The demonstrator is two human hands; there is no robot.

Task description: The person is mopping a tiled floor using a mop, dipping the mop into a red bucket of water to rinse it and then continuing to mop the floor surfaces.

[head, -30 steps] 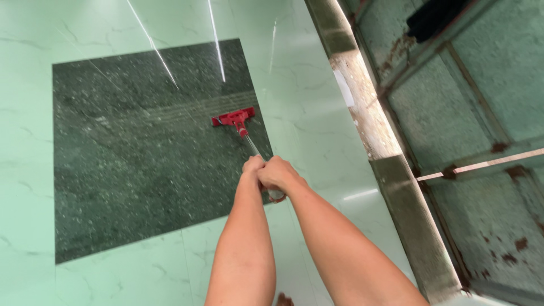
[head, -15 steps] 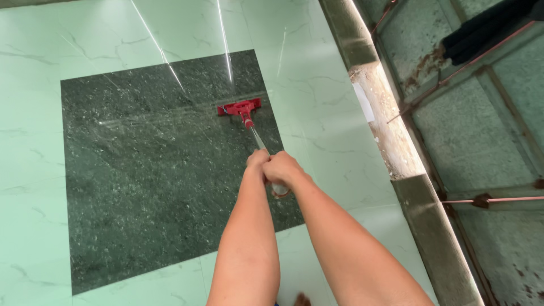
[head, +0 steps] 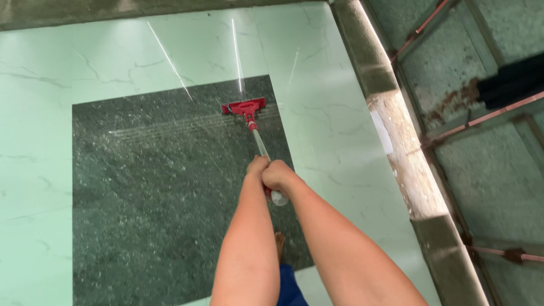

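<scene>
We see a pale green marble floor (head: 170, 51) filling most of the view, with a large dark green speckled square tile (head: 158, 187) set into it. Along the right side runs a raised stone ledge (head: 405, 164), well apart from the hands, and beyond it a drop to a lower weathered green surface (head: 498, 170) crossed by thin rusty rods (head: 481, 119). A dark bundle (head: 513, 85) lies over there at the far right.

On the dark tile rests the mop (head: 252, 122). Its long axis runs from the hands up and slightly left, away from us, with the red head (head: 243, 106) pointing to the tile's far edge and lying crosswise, flat on the floor. Faint parallel wet streaks (head: 170, 127) stretch left from the head.

Our left hand (head: 256, 168) and right hand (head: 276, 175) are both closed around the handle's near end, touching each other; the white handle tip (head: 279, 198) shows just under the right hand. Nothing lies between the mop head and the ledge.

A bare foot (head: 279, 245) and blue cloth (head: 290, 286) show below the arms.
</scene>
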